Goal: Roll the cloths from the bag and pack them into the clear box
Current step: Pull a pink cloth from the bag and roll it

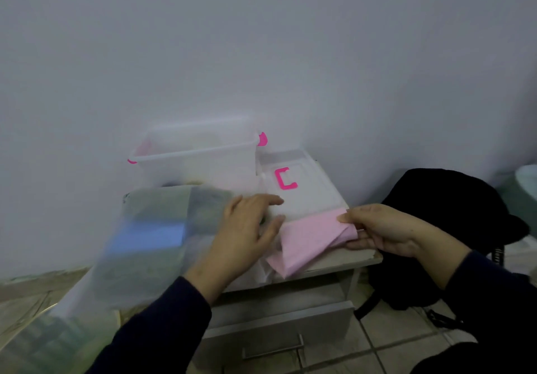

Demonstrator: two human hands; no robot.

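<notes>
- The right hand (380, 230), at centre right of the frame, pinched the upper right corner of a pink cloth (312, 241) between thumb and fingers, with the remaining fingers curled under the fabric
- The pink cloth lay partly folded at the front right edge of a small white cabinet (290, 307) — its lower corner hung just over the cabinet's front edge
- The left hand (247, 228), at centre frame, was spread flat with fingers loosely apart, palm down, gripping nothing; its thumb touched the left edge of the pink cloth
- A translucent plastic bag (151, 243) filled the left and lower left of the frame, blurred; blue and greenish cloths showed faintly through it, and the left hand's outer side lay against it
- The clear box (197, 155) stood open at upper centre on the back of the cabinet top, against the wall (261, 39), with pink latches (262, 139) at its ends; what it held could not be made out
- Its lid (302, 187), with a pink handle (284, 178), lay flat just right of the box, behind the two hands
- A black backpack (447, 222) sat on the tiled floor (401, 341) at the right of the frame, beside the cabinet
- Dark sleeves (162, 324) covered both forearms, which entered from the bottom edge
- A metal drawer handle (273, 347) showed on the cabinet front at bottom centre
</notes>
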